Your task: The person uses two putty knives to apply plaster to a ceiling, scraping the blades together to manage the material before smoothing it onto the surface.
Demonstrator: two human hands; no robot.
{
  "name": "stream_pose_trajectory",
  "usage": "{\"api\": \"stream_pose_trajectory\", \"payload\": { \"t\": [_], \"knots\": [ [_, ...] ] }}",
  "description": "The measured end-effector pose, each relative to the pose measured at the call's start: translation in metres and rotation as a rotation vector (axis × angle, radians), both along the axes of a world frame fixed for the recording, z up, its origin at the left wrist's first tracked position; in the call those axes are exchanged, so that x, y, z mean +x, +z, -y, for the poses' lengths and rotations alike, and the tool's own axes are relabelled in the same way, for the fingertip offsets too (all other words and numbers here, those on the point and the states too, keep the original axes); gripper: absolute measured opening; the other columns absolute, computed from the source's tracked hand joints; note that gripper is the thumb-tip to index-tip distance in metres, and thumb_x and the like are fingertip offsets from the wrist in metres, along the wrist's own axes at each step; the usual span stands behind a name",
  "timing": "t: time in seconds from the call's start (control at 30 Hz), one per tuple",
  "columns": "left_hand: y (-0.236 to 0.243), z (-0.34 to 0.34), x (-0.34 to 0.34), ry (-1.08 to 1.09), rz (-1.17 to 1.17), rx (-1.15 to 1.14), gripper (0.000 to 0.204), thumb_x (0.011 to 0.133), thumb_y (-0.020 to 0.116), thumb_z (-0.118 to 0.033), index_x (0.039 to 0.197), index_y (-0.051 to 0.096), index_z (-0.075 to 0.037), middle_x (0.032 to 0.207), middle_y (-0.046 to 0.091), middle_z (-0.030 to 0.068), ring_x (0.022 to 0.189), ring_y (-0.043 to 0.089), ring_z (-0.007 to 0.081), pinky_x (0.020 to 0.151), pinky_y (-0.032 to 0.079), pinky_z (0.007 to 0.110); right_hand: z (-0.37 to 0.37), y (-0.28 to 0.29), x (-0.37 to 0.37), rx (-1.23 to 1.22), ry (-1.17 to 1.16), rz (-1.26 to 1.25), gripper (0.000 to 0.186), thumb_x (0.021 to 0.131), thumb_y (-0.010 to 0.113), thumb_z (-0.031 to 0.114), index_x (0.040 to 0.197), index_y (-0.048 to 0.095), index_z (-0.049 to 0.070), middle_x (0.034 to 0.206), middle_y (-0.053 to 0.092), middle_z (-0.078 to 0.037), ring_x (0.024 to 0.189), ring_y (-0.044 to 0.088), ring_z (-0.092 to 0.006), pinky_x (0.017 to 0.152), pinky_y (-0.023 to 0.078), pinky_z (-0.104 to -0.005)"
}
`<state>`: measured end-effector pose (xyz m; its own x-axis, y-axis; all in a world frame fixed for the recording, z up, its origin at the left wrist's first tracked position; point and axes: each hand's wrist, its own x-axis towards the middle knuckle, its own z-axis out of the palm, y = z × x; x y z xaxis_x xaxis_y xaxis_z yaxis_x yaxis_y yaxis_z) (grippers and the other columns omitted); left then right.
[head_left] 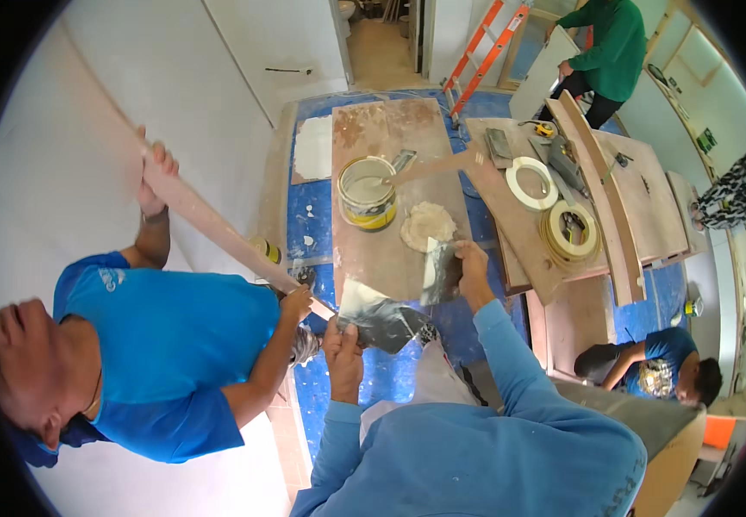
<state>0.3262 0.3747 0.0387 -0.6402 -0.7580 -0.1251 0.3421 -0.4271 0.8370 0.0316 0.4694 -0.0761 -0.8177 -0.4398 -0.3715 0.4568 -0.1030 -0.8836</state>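
Note:
My left hand (344, 362) grips a wide metal putty blade (387, 327) with pale filler on its upper corner. My right hand (474, 269) holds a second metal blade (436, 277), raised to the right of the first and also pale along part of its face. Beyond the blades, a worn wooden board (381, 125) carries an open bucket of pale compound (368, 200) with a tool in it, and a mound of beige paste (427, 227). Just left of my left hand, a co-worker's hand (297, 302) holds a long wooden strip (200, 207).
The co-worker in blue (166, 345) stands close at my left. A worktable (631, 189) holds tape rolls (530, 178) and planks. An orange ladder (485, 56), a person in green (605, 52) and a crouching person (674, 366) are farther off. Blue sheeting (311, 388) covers the floor.

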Motion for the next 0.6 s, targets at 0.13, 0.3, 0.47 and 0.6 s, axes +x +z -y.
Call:
{"api": "stream_pose_trajectory", "payload": {
  "t": [0.13,0.3,0.47,0.6],
  "knots": [
    [-0.026,0.013,-0.024,0.104,0.051,0.078,0.028,0.098,0.054,-0.014,0.124,0.049,-0.005,0.115,0.063,0.0064,0.095,0.066,0.0174,0.076,0.056,0.032,0.082,0.01,-0.04,0.229,0.083,-0.502,0.035,0.081,0.07,0.016,0.108,0.064,-0.006,0.082,0.068,-0.01,0.079,0.062,-0.0162,0.071,0.048,-0.0303],
    [-0.034,0.022,-0.051,0.203,0.092,0.09,0.026,0.099,0.053,-0.013,0.124,0.05,-0.007,0.11,0.066,0.0066,0.09,0.068,0.0171,0.071,0.057,0.031,0.176,0.039,-0.111,-0.13,0.269,-0.705,0.02,0.081,0.072,0.016,0.093,0.071,0.0,0.081,0.07,-0.008,0.077,0.063,-0.0147,0.067,0.048,-0.0293],
    [-0.048,0.026,-0.065,0.211,0.09,0.125,0.024,0.101,0.052,-0.015,0.124,0.051,-0.007,0.105,0.068,0.0064,0.085,0.069,0.0167,0.072,0.057,0.031,0.218,0.061,-0.145,0.322,0.439,-1.26,0.019,0.077,0.07,0.019,0.084,0.072,0.002,0.078,0.071,-0.01,0.072,0.065,-0.017,0.064,0.05,-0.031],
    [-0.048,0.025,-0.071,0.245,0.168,0.155,0.023,0.101,0.052,-0.018,0.121,0.053,-0.007,0.1,0.067,0.0044,0.081,0.067,0.0137,0.069,0.056,0.03,0.216,0.052,-0.161,0.189,0.578,-1.057,0.019,0.074,0.068,0.019,0.079,0.069,0.001,0.074,0.068,-0.01,0.068,0.063,-0.0154,0.062,0.049,-0.0329]
  ]
}}
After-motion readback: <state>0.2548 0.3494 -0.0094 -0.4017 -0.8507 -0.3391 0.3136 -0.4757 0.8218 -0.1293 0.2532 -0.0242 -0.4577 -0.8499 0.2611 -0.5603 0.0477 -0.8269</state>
